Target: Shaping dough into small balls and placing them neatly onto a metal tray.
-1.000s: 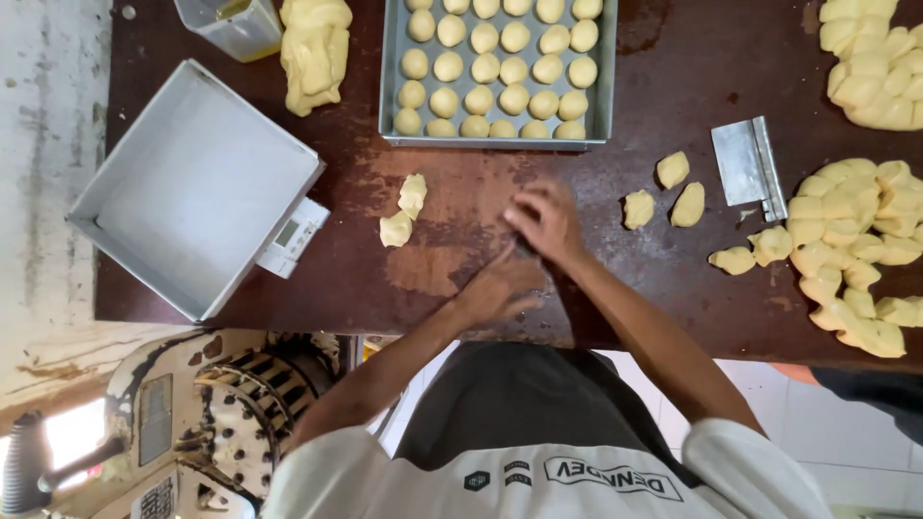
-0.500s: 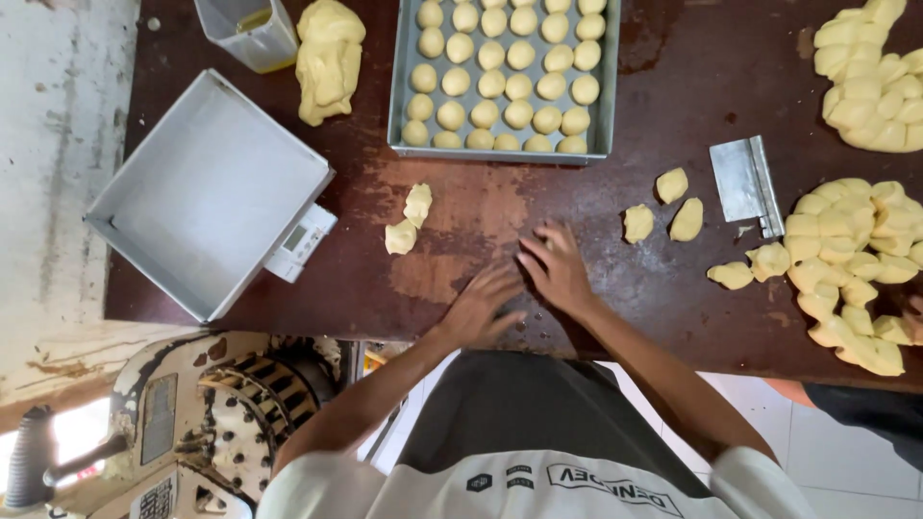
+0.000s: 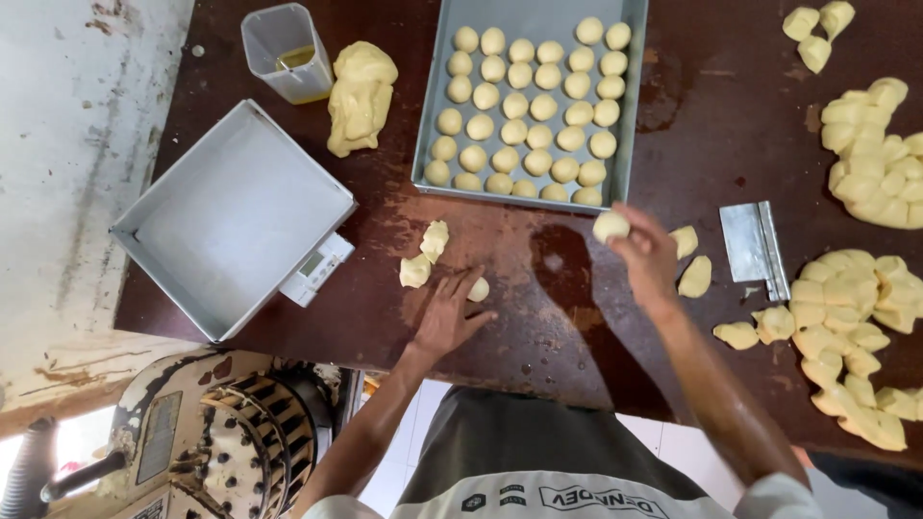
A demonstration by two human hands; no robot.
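Since half a second ago the hands are parted. The left hand [image 3: 450,315] is laid flat on the brown table [image 3: 577,317], fingers spread, touching a small dough piece [image 3: 478,289]. The right hand [image 3: 646,258] is raised away from it, fingers curled around a rolled dough ball [image 3: 611,226], held just short of the baking tray [image 3: 519,197] of balls. Cut dough chunks [image 3: 860,327] are heaped at right.

Pale yellow dough balls [image 3: 531,115] in a grey metal tray [image 3: 630,106], on a dark brown, stained table [image 3: 731,125]. Same pale yellow for the dough ball [image 3: 611,226] and the dough pieces [image 3: 870,288]. Silver-grey scraper [image 3: 755,248]; white scale [image 3: 315,271].
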